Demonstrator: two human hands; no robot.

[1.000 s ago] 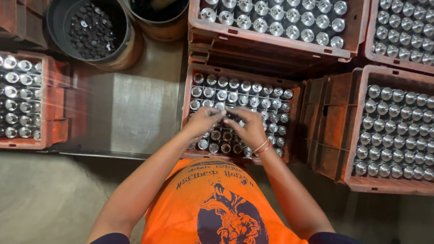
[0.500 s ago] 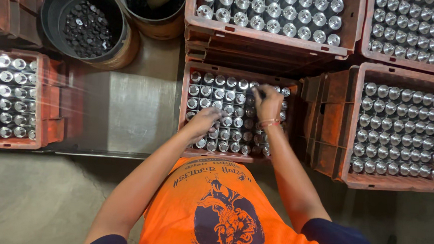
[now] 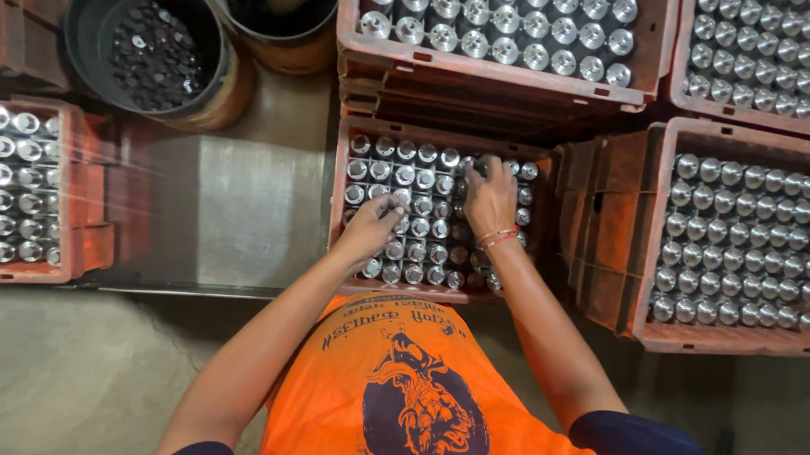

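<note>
Both hands in middle crate (image 3: 340, 206): left hand (image 3: 371, 228) and right hand (image 3: 490, 200) on bottle tops (image 3: 420, 201); fingers' grip unclear.

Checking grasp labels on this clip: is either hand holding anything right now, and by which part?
Cannot be told. Both hands rest on the bottle tops in the middle crate: left hand near the front-left, right hand farther back. No lifted bottle shows.

Silver-capped bottles (image 3: 417, 200) in a rust-red crate (image 3: 447, 133), orange shirt (image 3: 415, 394) with a dark, perhaps navy print.

Left hand (image 3: 370, 227), right hand (image 3: 490, 197): outstretched, palms down.
</note>
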